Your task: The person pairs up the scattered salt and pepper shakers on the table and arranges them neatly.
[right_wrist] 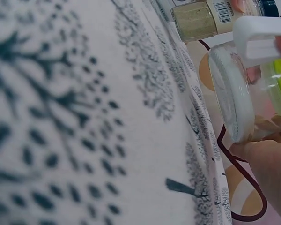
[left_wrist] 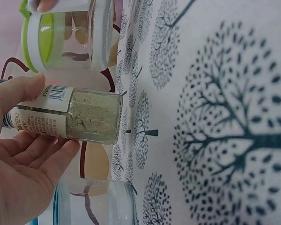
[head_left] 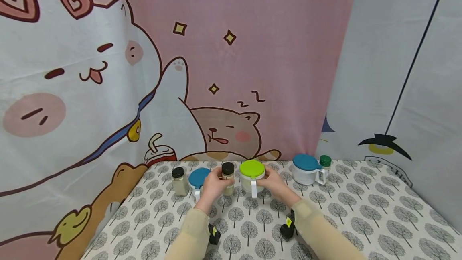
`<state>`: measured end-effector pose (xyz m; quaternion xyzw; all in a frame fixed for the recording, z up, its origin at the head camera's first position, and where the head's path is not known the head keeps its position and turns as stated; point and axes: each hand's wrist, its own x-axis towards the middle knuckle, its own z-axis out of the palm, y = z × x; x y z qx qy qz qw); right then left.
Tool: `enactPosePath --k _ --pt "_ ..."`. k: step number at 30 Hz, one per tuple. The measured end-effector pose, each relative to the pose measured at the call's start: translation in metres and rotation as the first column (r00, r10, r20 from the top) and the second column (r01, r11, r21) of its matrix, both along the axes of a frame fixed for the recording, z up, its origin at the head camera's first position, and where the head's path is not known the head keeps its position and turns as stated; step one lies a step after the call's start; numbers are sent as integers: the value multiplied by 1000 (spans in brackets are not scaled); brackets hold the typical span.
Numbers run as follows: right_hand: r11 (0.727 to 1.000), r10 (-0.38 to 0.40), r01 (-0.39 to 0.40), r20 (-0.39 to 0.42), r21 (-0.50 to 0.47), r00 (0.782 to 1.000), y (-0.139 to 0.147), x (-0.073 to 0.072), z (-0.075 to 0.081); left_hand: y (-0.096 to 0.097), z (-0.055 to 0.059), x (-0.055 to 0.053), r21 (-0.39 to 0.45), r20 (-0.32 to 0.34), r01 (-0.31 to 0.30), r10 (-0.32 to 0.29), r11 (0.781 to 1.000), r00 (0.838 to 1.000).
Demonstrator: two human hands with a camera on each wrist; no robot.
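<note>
My left hand (head_left: 213, 184) grips a spice jar (head_left: 228, 168) with a black lid. In the left wrist view, the spice jar's label with a barcode shows, and greenish-tan powder fills the glass below it. Thumb and fingers lie on opposite sides of the label. My right hand (head_left: 276, 184) holds a clear glass canister (head_left: 247, 183) with a lime-green lid and a white handle; its fingers wrap the right side. The right wrist view shows the canister's round base (right_wrist: 229, 98) and my fingers against the glass. Spice jar and canister are side by side, a small gap between them.
Left of my left hand stand a blue-lidded canister (head_left: 199, 176) and another black-lidded spice jar (head_left: 180, 183). At the back right are a second blue-lidded canister (head_left: 304, 175) and a green-capped jar (head_left: 325, 162). A tree-patterned cloth (head_left: 249, 230) covers the table, with a cartoon curtain behind.
</note>
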<state>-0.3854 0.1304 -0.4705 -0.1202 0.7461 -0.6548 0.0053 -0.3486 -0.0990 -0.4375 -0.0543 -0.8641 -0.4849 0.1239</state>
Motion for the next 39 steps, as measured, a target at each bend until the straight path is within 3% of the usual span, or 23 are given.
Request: enactPosePath --k 13,22,30,39 --pt "1000 26 -26 35 12 999 0 1 -9 3 -2 -1 -22 24 -13 13 1000 1000" --pt "996 90 -91 32 23 995 -3 3 -5 3 -3 0 -19 34 -29 30 999 999" --pt "996 82 -84 51 39 995 0 6 -7 5 -6 -2 -20 30 -6 6 1000 1000" --pt "989 134 -138 68 52 989 5 7 -9 7 -6 -4 -6 48 -14 14 1000 999"
